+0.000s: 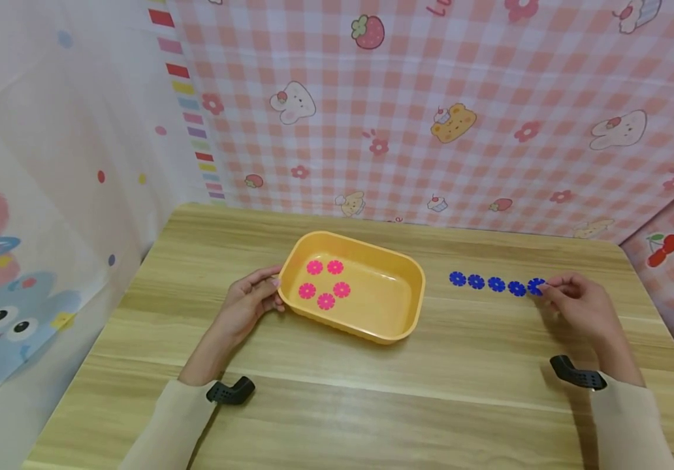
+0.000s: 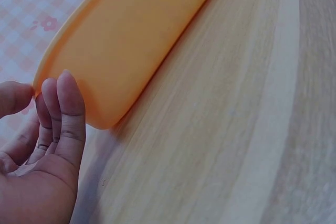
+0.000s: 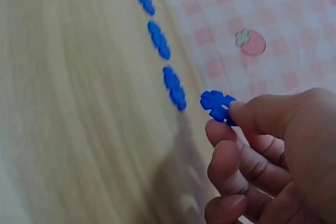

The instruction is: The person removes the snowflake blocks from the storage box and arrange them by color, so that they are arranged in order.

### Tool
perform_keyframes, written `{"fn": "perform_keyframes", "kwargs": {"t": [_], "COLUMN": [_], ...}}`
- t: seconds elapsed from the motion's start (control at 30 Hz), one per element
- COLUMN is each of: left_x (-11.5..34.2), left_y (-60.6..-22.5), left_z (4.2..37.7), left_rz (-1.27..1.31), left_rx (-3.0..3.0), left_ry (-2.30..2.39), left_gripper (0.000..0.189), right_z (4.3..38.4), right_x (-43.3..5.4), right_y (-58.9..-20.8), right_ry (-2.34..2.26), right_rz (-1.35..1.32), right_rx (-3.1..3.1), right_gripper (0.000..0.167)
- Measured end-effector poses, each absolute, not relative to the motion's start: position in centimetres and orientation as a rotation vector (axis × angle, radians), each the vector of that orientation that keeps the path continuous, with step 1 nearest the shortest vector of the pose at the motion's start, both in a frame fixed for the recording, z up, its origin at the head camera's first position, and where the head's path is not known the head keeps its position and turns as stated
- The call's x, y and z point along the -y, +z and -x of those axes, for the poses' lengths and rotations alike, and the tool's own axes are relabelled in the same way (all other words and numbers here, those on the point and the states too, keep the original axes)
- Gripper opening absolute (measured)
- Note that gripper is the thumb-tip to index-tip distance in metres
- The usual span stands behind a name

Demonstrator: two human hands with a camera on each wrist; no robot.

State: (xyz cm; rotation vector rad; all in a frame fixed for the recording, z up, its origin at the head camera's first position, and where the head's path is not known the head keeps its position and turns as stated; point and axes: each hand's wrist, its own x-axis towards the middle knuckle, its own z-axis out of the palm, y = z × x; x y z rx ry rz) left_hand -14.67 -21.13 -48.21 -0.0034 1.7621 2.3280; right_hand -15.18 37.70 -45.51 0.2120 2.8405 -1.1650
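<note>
Arms (image 1: 627, 418) spread forward; left hand (image 1: 249, 302) grips, right hand (image 1: 585, 307) pinches, remaining fingers (image 3: 224, 165) curled.

Right hand (image 3: 296, 145) pinches blue disc (image 3: 214, 103) near blue-disc row (image 3: 159, 40).

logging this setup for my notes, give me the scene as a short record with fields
container: yellow tray on a wooden table
contents: five pink flower-shaped pieces, grouped toward the tray's left end
row: four blue flower-shaped pieces, on the table right of the tray
left grip: pinches the tray's rim at its left end
right grip: pinches a fifth blue piece at the row's right end
backdrop: pink checked cloth
</note>
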Motion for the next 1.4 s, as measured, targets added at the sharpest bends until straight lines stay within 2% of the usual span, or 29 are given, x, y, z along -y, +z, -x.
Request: {"fn": "perform_keyframes", "kwargs": {"t": [0.27, 0.47, 0.63, 0.83, 1.07, 1.4], "left_x": [21.3, 21.3, 21.3, 21.2, 21.2, 21.2], "left_y": [-47.8, -47.7, -47.7, -47.7, -47.7, -47.8], "left_z": [14.4, 14.3, 14.3, 14.4, 14.4, 14.4], "left_rz": [0.017, -0.001, 0.003, 0.004, 0.006, 0.001], "left_rx": [-1.786, -1.788, -1.795, -1.794, -1.794, -1.79], "left_ry": [2.314, 2.307, 2.301, 2.299, 2.299, 2.3], "left_gripper": [0.044, 0.047, 0.046, 0.044, 0.045, 0.044], "right_z": [15.6, 16.2, 16.1, 15.3, 15.1, 14.7], "right_x": [-38.5, -38.3, -38.2, -38.0, -36.9, -34.4], "right_y": [-46.8, -47.2, -47.3, -46.5, -45.5, -43.8], "right_ry": [-0.907, -0.814, -0.84, -1.009, -1.181, -1.147], "right_rz": [-0.26, -0.253, -0.265, -0.292, -0.176, 0.08], "right_rx": [-2.961, -3.056, -3.057, -2.983, -2.916, -2.927], "right_gripper": [0.045, 0.037, 0.036, 0.044, 0.047, 0.051]}}
